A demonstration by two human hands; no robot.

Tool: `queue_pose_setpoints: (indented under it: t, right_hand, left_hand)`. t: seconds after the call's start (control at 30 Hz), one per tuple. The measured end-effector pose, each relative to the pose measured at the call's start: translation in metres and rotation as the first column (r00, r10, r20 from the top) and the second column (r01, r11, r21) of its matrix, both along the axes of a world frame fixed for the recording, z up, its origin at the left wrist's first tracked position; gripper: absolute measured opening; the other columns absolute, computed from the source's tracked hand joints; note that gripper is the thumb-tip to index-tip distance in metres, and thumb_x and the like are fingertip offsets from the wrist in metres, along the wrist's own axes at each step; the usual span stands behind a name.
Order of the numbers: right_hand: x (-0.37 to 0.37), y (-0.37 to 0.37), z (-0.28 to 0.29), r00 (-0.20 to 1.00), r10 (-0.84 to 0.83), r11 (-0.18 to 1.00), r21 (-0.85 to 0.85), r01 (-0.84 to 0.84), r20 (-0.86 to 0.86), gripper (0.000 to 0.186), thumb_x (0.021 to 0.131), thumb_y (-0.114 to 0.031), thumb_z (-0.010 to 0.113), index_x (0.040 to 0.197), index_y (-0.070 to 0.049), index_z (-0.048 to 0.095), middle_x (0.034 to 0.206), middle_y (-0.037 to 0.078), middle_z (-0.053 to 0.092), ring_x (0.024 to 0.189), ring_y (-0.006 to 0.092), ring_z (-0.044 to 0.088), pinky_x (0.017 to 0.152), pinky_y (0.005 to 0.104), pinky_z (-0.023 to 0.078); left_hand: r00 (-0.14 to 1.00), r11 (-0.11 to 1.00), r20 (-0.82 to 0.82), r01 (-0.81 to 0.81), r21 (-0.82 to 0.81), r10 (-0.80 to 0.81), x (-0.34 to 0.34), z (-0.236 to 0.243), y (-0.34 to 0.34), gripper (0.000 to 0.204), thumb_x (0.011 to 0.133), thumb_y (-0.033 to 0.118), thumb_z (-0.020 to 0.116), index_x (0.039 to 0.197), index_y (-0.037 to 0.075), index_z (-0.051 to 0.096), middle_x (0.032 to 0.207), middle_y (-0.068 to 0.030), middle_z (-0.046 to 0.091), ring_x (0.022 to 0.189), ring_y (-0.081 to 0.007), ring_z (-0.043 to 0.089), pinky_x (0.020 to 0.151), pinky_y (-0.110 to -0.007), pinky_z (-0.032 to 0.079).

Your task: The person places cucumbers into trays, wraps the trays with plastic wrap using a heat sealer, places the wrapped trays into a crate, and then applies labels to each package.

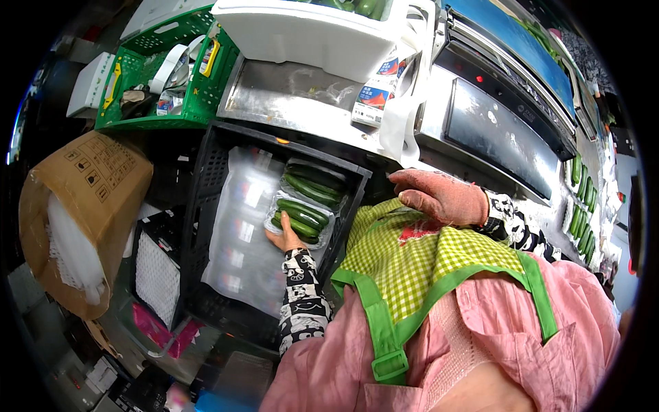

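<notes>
My left hand [287, 237] reaches down into a black plastic crate [199, 226]. It grips the near side of a film-wrapped tray of cucumbers [302, 211], its thumb lying on top. Just beyond, and touching it, lies a second wrapped tray of cucumbers [314, 184]. Clear plastic film with white labels [240, 226] covers the contents in the rest of the crate. My right hand [443, 197], in an orange-red work glove, hovers in front of my green checked apron beside the steel machine. Its fingers are loosely extended with nothing in them.
A white foam box of cucumbers [302, 34] and a label roll [373, 99] stand on the steel counter [274, 86]. Wrapped cucumber trays [582, 206] line the right. A green crate [154, 123], a cardboard box [89, 172] and a wrapping machine [501, 130] stand around.
</notes>
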State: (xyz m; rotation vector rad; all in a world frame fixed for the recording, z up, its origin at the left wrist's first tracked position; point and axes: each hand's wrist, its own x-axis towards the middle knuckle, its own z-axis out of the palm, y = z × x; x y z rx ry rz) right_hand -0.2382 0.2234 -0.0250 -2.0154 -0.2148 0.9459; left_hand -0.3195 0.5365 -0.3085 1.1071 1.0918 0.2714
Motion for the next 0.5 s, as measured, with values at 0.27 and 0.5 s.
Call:
queue_pose_setpoints:
  t: [0.27, 0.5]
  right_hand:
    - [0.003, 0.013, 0.006, 0.997, -0.061, 0.998, -0.012, 0.062, 0.051, 0.053, 0.098, -0.039, 0.055, 0.131, 0.001, 0.05, 0.12, 0.02, 0.062, 0.112, 0.0311, 0.06, 0.095, 0.0361, 0.048]
    - [0.07, 0.041, 0.039, 0.988, -0.079, 0.99, -0.107, 0.094, 0.129, 0.053, 0.095, -0.038, 0.057, 0.13, 0.001, 0.051, 0.119, 0.024, 0.06, 0.112, 0.0377, 0.058, 0.097, 0.0394, 0.046]
  left_hand:
    - [0.656, 0.576, -0.726, 0.681, 0.453, -0.205, 0.0, -0.019, -0.003, 0.1, 0.091, 0.063, 0.047, 0.149, -0.01, 0.012, 0.149, -0.0368, 0.021, 0.135, -0.0482, 0.03, 0.111, -0.051, 0.029]
    - [0.579, 0.136, -0.813, 0.812, 0.568, -0.06, 0.065, -0.095, 0.049, 0.083, 0.092, 0.057, 0.05, 0.144, -0.006, 0.037, 0.149, -0.0257, 0.034, 0.138, -0.0427, 0.033, 0.114, -0.054, 0.027]
